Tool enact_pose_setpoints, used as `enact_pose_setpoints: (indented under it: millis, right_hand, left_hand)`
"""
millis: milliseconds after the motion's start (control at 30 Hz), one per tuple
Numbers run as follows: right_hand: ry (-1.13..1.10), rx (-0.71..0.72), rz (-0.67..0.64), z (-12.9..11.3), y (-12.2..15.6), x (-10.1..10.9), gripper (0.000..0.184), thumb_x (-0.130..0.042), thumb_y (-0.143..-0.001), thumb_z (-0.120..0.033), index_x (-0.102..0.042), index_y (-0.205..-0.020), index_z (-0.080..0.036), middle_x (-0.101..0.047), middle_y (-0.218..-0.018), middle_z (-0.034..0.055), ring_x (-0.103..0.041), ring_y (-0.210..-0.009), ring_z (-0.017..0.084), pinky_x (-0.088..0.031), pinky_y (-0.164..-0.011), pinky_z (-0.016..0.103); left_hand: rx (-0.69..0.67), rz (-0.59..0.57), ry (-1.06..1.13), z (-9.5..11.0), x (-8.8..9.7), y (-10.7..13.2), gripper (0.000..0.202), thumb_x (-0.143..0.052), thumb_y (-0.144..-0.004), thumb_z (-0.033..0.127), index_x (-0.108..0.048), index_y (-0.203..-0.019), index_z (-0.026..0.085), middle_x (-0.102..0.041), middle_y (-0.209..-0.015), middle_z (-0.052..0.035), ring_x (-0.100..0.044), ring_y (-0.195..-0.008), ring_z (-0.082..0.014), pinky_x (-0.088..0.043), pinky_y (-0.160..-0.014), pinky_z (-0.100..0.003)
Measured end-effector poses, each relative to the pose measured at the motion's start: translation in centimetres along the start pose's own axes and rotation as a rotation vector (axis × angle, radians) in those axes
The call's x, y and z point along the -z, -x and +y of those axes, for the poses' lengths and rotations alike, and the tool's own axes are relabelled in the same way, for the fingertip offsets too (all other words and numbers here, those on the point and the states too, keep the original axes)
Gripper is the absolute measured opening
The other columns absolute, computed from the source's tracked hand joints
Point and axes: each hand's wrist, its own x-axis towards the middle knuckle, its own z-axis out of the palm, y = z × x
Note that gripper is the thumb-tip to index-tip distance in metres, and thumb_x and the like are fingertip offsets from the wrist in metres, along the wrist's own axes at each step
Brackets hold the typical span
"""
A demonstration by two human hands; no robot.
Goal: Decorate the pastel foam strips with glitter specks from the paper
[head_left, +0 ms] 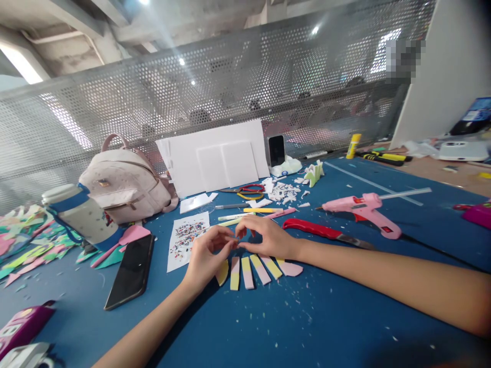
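My left hand [207,254] and my right hand [270,236] meet over the blue table, thumbs and fingertips pinched together. Whatever sits between the fingertips is too small to make out. Just below them lies a fan of foam strips [247,273] in yellow and pink. A rounded pink piece [290,268] ends the row on the right, while a rounded yellow piece [222,273] is partly covered by my left hand. Left of the hands is a white sheet [173,260] strewn with tiny coloured bits. Behind them lie pens [263,210] and a red-handled utility knife [312,227].
A pink glue gun [362,207] with a glue stick lies at right, its cord trailing. Scissors [251,191] and white scraps [286,191] are at the back. On the left are a phone [132,271], a tumbler [82,214], a backpack [125,181] and coloured foam offcuts [30,245].
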Motion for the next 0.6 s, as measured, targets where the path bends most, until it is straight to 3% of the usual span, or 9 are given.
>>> enact_pose_setpoints:
  millis: [600]
  right_hand:
    - [0.023,0.016,0.004,0.12,0.02,-0.14,0.006,-0.059,-0.089,-0.014,-0.058,-0.09,-0.021,-0.06,-0.088,0.0013,-0.054,-0.086,0.016,-0.044,-0.077,0.03]
  left_hand:
    - [-0.051,-0.008,-0.141,0.32,0.03,0.15,0.003,-0.062,-0.087,0.019,-0.059,-0.089,0.019,-0.069,-0.08,-0.002,-0.072,-0.074,-0.0166,-0.058,-0.071,-0.026]
